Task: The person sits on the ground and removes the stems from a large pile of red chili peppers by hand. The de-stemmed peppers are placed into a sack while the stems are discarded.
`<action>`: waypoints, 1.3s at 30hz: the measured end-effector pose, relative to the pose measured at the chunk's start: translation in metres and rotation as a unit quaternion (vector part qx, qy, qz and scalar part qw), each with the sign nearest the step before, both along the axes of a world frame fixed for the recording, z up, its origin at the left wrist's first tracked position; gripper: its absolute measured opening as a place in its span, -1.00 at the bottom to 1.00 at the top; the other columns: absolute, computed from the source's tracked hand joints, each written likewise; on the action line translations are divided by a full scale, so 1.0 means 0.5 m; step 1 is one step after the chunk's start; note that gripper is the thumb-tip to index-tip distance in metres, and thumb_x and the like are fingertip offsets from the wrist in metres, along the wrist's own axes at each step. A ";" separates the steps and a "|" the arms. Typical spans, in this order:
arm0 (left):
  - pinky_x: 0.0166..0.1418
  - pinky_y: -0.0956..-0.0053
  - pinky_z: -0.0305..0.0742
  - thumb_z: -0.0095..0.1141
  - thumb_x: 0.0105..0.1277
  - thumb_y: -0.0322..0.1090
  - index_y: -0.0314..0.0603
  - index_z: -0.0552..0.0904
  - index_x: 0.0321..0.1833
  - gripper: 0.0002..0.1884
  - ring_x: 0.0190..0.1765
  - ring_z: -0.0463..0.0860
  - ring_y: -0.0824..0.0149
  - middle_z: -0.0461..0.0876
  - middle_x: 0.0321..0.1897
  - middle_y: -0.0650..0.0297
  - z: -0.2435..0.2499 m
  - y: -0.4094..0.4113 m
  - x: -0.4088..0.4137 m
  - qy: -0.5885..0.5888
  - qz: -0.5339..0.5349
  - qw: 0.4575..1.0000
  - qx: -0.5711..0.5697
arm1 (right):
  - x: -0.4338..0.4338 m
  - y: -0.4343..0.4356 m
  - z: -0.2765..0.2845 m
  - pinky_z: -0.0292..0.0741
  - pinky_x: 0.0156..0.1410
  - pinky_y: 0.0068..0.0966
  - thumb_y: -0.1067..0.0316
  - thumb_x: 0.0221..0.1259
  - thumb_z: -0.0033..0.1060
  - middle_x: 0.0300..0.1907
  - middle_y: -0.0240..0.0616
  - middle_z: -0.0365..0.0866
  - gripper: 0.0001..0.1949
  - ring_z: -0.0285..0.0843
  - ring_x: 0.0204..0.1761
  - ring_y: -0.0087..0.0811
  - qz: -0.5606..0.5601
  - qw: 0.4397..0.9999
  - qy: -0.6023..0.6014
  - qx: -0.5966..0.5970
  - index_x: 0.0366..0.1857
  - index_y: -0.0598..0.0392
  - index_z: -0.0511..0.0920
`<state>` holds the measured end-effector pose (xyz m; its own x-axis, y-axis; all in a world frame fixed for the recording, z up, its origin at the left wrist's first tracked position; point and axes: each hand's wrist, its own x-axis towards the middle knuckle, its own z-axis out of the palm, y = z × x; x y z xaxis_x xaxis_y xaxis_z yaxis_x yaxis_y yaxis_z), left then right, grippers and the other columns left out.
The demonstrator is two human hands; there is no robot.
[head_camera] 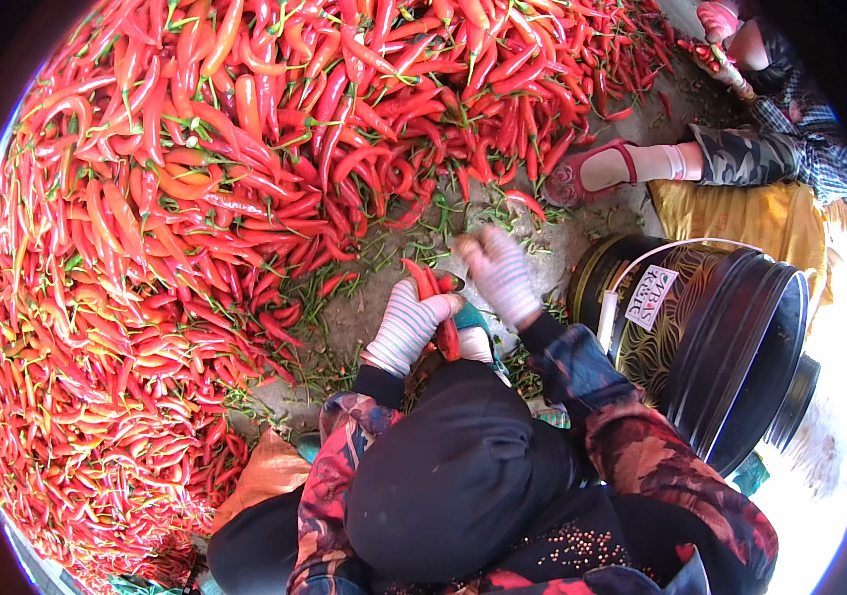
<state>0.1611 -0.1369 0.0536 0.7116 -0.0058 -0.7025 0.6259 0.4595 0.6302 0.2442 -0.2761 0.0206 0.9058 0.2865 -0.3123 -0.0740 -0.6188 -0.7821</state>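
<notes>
My left hand [412,323], in a striped fingerless glove, is closed around a few red chilli peppers [448,338]. Their tips point up past my thumb. Just to the right and a little farther ahead is my right hand [501,271], gloved the same way and blurred by motion. Its fingers are bent, and I cannot make out whether anything is between them. Below the hands, a black cloth-covered form [442,476] hides part of my body. A large heap of red chillies [245,149] spreads ahead and to the left.
A black bucket [706,342] with a white handle lies tipped on its side at right, its mouth facing away from me. Green stems [386,253] litter the concrete floor. Another person's red-shoed foot [587,175] reaches in beside the heap. A yellow sack [743,223] lies behind the bucket.
</notes>
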 end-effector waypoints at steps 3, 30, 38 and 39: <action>-0.33 0.53 0.50 0.22 0.15 -0.37 -0.37 0.59 -0.06 -0.69 -0.44 0.59 0.41 0.62 -0.46 0.27 -0.003 0.007 0.003 0.004 0.060 0.993 -0.102 | 0.091 0.008 -0.053 0.50 -0.16 -0.06 0.15 0.14 0.22 -0.15 0.03 0.47 -0.66 0.55 -0.21 0.06 -0.015 0.959 -0.203 -0.198 -0.06 0.03 0.47; -0.55 0.53 0.47 0.22 0.22 -0.10 -0.24 0.57 -0.14 -0.65 -0.55 0.61 0.36 0.64 -0.46 0.25 -0.010 0.039 -0.048 0.009 0.122 0.992 -0.003 | -0.086 -0.001 0.104 0.53 -0.22 -0.23 0.30 -0.01 0.21 -0.36 -0.17 0.51 -0.66 0.57 -0.29 -0.11 0.365 0.909 -0.166 -0.116 -0.10 0.10 0.50; -0.38 0.41 0.55 0.10 0.18 -0.29 -0.29 0.58 -0.15 -0.75 -0.45 0.63 0.24 0.66 -0.39 0.15 -0.008 0.003 -0.048 0.018 0.269 0.954 -0.127 | -0.090 0.005 0.070 0.47 -0.25 -0.18 0.37 0.13 0.10 -0.35 -0.09 0.51 -0.77 0.53 -0.32 -0.04 0.148 0.978 -0.146 0.020 -0.12 0.09 0.51; -0.35 0.40 0.55 0.10 0.17 -0.29 -0.29 0.58 -0.15 -0.74 -0.45 0.63 0.24 0.66 -0.39 0.15 -0.009 0.004 -0.051 0.040 0.263 0.957 -0.119 | -0.078 0.008 0.070 0.48 -0.24 -0.19 0.37 0.12 0.12 -0.33 -0.09 0.51 -0.77 0.53 -0.31 -0.04 0.150 0.971 -0.187 0.006 -0.11 0.07 0.52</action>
<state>0.1357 -0.1346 0.0493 0.6043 0.1717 -0.7781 0.3109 0.8483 0.4287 0.2052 -0.2723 0.0557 0.8303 0.5567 0.0269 0.3985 -0.5593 -0.7269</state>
